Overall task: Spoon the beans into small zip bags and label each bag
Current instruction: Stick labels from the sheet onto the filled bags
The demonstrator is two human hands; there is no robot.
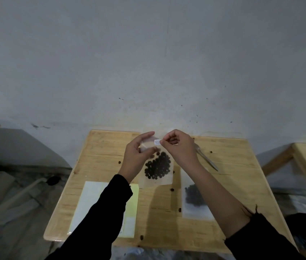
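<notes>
Top of bag [156, 180] in left grip [139, 154], clamped — label [157, 142] in right grip [180, 147], pinched.

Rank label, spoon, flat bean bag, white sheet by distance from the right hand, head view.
1. label, pinched by the right hand, at the held bag.
2. spoon, just right of the hand.
3. flat bean bag, on the table, lower right.
4. white sheet, far left.

Two bags [157, 178] [193, 198], one label [157, 142], one spoon [207, 159] (two hands [139, 156] [180, 146])
</notes>
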